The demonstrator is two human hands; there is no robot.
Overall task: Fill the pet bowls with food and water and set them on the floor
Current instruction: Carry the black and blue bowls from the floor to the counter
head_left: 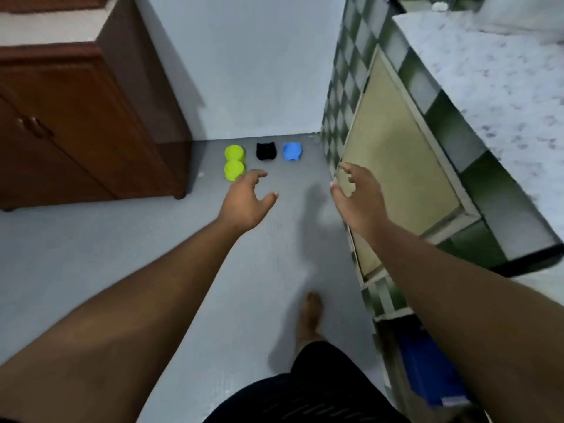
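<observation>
Lime-green plastic double bowl [234,162], black plastic bowl [266,151] and blue plastic bowl [292,151] sit on the grey floor [91,254] beside the brown wooden cabinet [76,117], green nearest; contents unclear. Left hand [247,199] and right hand [357,193] hover spread, empty, so filling probably remains

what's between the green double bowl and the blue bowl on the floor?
The black bowl sits between the green double bowl and the blue bowl, apart from both, in the head view.
</observation>
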